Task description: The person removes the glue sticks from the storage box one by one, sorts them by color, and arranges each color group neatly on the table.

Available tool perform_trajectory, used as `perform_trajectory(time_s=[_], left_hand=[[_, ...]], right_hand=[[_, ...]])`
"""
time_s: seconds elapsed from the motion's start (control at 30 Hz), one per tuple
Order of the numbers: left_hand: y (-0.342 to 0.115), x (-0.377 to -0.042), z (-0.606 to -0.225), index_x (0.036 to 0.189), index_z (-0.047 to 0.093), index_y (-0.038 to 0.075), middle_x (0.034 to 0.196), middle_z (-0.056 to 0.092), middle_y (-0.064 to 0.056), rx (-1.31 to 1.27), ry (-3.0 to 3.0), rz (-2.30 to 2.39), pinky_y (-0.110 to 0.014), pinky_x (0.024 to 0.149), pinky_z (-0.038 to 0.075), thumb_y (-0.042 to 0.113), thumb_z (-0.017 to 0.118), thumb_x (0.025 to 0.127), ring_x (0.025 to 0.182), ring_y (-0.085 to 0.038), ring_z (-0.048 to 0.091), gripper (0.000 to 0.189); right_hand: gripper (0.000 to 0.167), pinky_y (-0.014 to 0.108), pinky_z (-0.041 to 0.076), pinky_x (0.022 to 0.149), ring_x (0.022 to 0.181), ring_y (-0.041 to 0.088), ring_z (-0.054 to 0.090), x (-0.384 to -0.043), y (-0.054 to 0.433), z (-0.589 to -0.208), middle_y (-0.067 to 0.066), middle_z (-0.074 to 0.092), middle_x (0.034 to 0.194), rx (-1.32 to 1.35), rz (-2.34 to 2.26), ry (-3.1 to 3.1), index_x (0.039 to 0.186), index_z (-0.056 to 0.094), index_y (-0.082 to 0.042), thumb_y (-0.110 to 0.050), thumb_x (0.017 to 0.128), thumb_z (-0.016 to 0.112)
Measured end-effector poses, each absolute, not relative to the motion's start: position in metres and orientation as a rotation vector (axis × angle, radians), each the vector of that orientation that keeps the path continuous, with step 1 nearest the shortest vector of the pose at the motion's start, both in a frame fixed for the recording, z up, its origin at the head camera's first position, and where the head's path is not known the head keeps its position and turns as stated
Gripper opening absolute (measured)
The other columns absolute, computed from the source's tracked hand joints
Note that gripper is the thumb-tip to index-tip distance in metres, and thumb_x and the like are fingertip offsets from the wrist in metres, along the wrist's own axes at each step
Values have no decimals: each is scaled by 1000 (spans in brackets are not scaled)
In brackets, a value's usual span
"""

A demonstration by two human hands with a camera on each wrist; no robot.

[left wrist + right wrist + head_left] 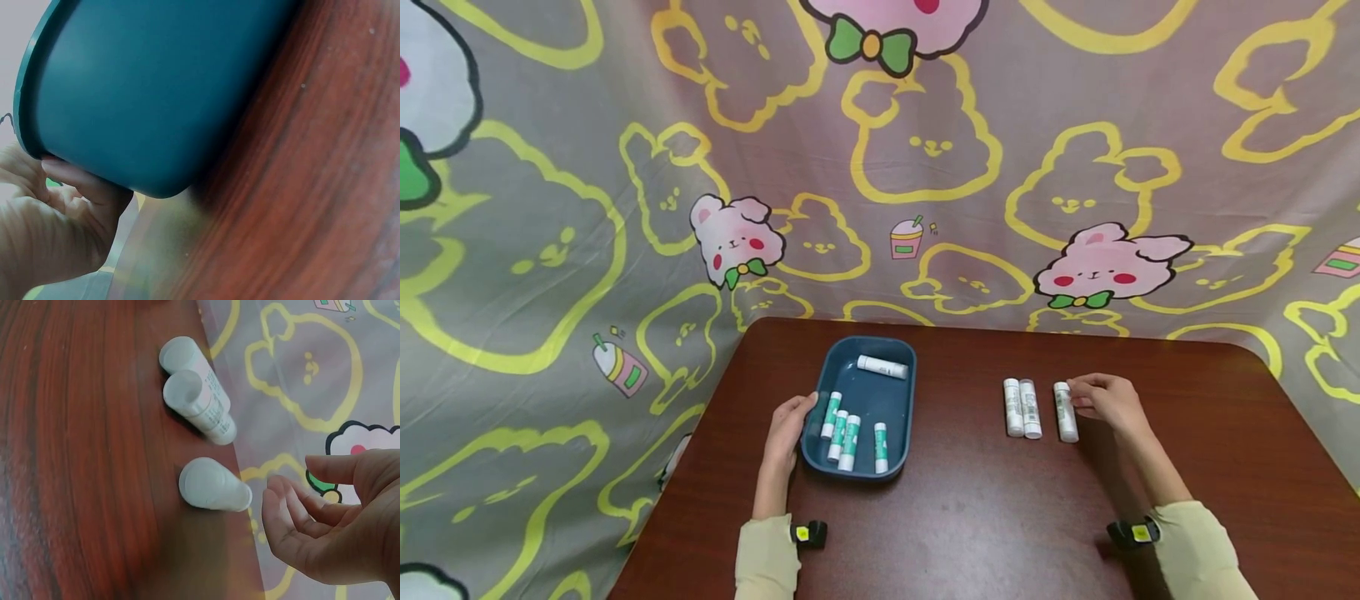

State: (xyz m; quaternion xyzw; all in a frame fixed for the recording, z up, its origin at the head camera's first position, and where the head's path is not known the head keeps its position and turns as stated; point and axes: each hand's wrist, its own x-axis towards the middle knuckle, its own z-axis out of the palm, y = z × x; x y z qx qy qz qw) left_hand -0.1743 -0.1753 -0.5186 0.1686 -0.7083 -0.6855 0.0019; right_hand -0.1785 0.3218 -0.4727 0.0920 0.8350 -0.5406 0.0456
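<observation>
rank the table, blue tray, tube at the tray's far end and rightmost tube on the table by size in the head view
1. Table
2. Blue tray
3. Far tray tube and rightmost tube look too alike to rank

grey cloth (820, 158) with yellow cartoon outlines hangs behind a reddish-brown table (970, 525).
</observation>
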Motion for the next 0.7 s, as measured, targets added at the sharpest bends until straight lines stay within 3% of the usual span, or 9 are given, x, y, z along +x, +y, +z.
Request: perform_trajectory(time_s=[0.7], left_hand=[[-175,-174,-517,90,66,-3,72,58,-3,548,-2232,-2142,-29,63,45,25,64,103,66,-16,55,31]], right_hand=[[46,28,59,74,84,11,72,-188,298,-466,24,74,105,198,-1665,2541,128,58,19,-21,106,60]])
